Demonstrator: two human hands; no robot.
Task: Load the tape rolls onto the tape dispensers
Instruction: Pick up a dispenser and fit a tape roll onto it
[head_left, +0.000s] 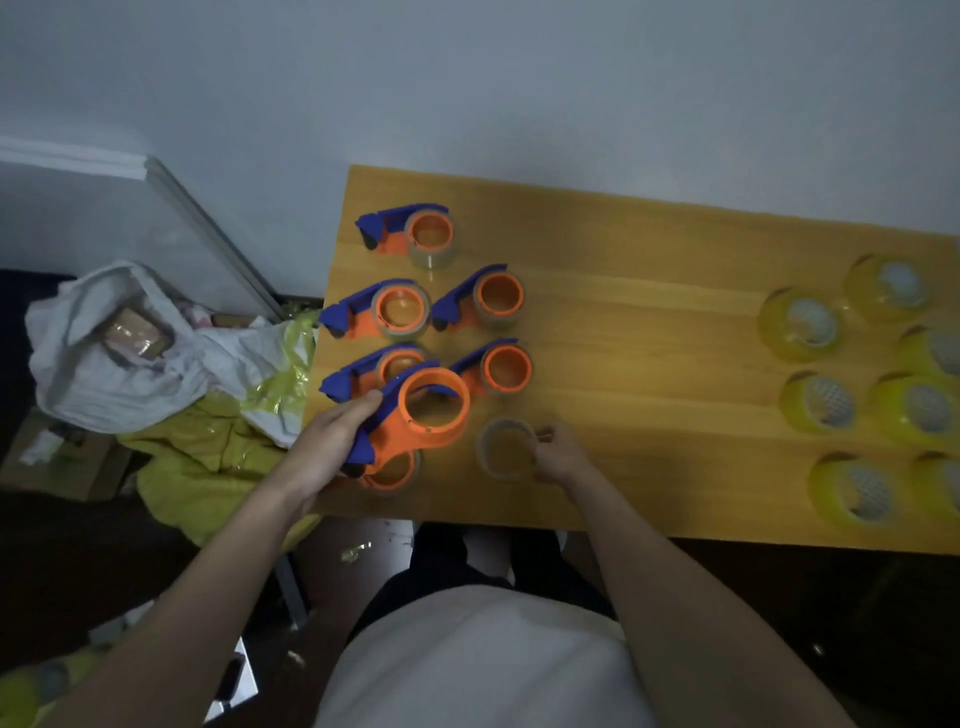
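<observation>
While the person leans over the light wooden table (649, 322), this is how things stand:

Left hand: the left hand (332, 441) is curled round the blue handle end of an orange-and-blue plastic tape dispenser (415, 415), thumb lying along the top, and holds it tilted just above the table's near left corner.

Held dispenser: its big orange ring faces up with no roll on it; under its lower end sits another orange dispenser (390, 472), partly hidden.

Right hand: the right hand (558, 452) pinches the right rim of a clear tape roll (506, 448), fingers bent round the edge; whether the roll is lifted or resting on the table I cannot tell.

Hands: apart, the roll lying between them, just right of the held dispenser.

Loaded dispensers: five more orange-and-blue dispensers (415, 234) stand in rows behind the hands, each with a clear roll round its ring.

Spare rolls: yellowish tape rolls (802, 325) sit grouped at the table's right end, well apart from the hands.

Beside the table: a white plastic bag (119, 353) and crumpled yellow wrapping (208, 457) lie heaped on the left.
</observation>
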